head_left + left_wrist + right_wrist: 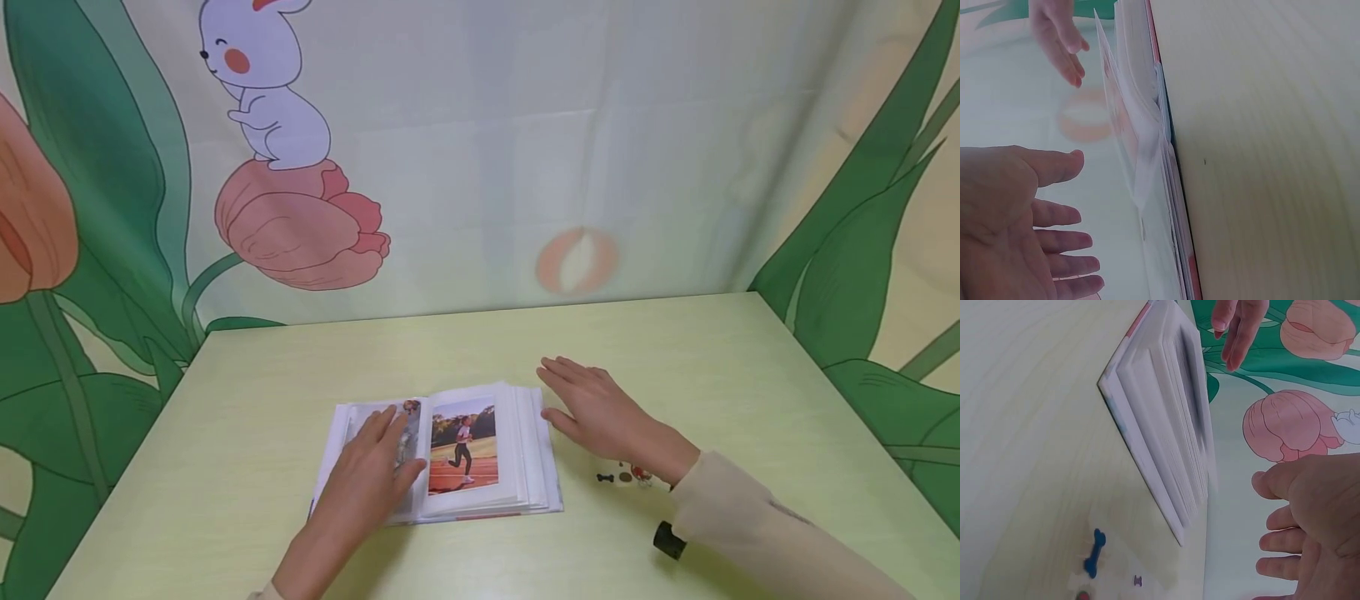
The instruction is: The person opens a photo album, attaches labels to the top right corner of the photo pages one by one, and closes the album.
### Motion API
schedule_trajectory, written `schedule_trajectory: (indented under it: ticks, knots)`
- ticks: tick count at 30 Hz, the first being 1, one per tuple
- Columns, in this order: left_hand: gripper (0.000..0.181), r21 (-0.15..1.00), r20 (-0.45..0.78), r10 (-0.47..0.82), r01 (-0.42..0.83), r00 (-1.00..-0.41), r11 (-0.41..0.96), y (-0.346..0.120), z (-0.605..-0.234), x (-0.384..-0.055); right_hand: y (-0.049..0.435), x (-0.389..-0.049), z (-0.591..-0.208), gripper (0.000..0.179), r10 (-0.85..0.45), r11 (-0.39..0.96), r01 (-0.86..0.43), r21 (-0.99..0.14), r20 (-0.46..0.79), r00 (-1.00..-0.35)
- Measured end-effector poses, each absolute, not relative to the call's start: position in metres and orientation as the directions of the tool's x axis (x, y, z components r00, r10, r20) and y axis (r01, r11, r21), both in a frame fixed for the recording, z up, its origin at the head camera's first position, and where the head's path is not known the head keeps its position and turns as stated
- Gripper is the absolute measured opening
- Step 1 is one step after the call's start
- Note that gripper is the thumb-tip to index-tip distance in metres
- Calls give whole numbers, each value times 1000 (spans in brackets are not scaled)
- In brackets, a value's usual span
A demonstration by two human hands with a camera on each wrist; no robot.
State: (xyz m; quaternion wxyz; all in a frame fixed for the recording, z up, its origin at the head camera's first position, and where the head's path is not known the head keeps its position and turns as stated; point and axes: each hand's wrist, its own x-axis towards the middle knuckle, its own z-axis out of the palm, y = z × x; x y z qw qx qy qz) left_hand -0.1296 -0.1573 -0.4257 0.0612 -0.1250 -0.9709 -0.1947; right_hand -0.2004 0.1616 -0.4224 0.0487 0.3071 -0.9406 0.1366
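A photo album (pixel 517 454) lies spread on the table, with a photo of a runner on a track (pixel 463 446) on its right page. My left hand (pixel 367 471) is over the left page, fingers extended, and partly hides the picture there. In the left wrist view a gap shows between that hand and the pages. Just right of the album, my right hand (pixel 600 408) is held with straight fingers and nothing in it. From the right wrist view, the thick stack of album pages (pixel 1166 406) fans up slightly above the cover.
A clear sticker sheet (pixel 625 477) with a bone shape and small figures lies on the table under the right wrist. Near the right cuff is a small black object (pixel 669 540). Behind the pale table (pixel 247 375) hangs a printed curtain (pixel 465 167) with a rabbit and tulips.
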Motion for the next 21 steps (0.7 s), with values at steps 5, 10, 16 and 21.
schedule_trajectory:
  ticks: [5,10,16,21]
  knots:
    - [70,365,145,220,259,-965,894,-152,-425,-130,171,-196,-424,60,-551,784,-580,-221,184,-814]
    - [72,383,147,225,265,-963,885,-145,-424,-128,181,-191,-423,58,-533,788,-569,-234,203,-821]
    - [68,384,167,246,293,-955,876,-137,-423,-126,193,-185,-422,55,-524,784,-569,-248,227,-821]
    - [65,382,177,271,320,-946,867,-131,-422,-125,200,-181,-422,54,-508,792,-555,-256,228,-830]
